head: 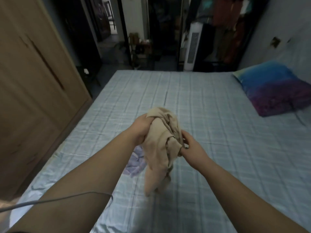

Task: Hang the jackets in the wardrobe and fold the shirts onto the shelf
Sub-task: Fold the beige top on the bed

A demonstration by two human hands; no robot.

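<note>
fingers of both hands, left hand [140,130] and right hand [193,147], clutch beige garment [161,145].

**Your two bare arms, with a thin cable lying over the left one**

Your left forearm [80,185] fills the lower left of the frame and your right forearm [244,190] the lower right. Both are uncovered from the frame's edge down to your left hand [139,130] and right hand [193,148]. A thin grey cable [58,199] enters at the left edge, low in the frame, crosses your left forearm and ends in a small bend at its inner side. In the bottom left corner a narrow dark strip edges that arm; whether it is a sleeve hem cannot be told.
</note>
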